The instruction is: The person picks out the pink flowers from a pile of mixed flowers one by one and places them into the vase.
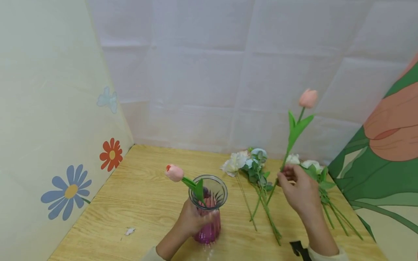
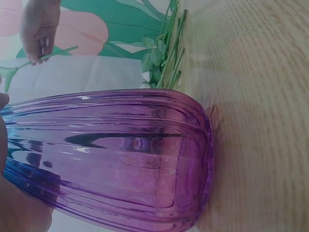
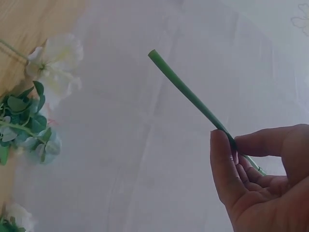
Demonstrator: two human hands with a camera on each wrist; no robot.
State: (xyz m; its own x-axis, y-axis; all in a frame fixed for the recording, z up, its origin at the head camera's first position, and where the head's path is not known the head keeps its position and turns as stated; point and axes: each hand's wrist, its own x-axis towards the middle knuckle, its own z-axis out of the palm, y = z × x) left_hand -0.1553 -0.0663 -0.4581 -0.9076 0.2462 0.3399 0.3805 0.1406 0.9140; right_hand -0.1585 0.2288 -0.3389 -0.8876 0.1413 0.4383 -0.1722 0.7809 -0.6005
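My left hand [image 1: 191,219] grips a ribbed glass vase [image 1: 208,233], clear-rimmed and purple toward its base, which stands on the table. In the left wrist view the vase [image 2: 125,159] fills the middle, with part of the hand around its upper body. One pink tulip [image 1: 174,173] leans out over the vase's left rim. My right hand [image 1: 300,186] pinches a second pink tulip [image 1: 308,98] by its stem, bloom up, to the right of the vase. The right wrist view shows its cut stem end [image 3: 186,92] projecting past thumb and fingertips.
Behind and right of the vase lie a white flower [image 1: 234,164] and pale blue flowers [image 1: 258,153] with long stems. More white flowers [image 1: 311,166] lie at the far right. A small white scrap [image 1: 130,231] is on the left of the wooden table [image 1: 147,192]. Cloth-like walls enclose it.
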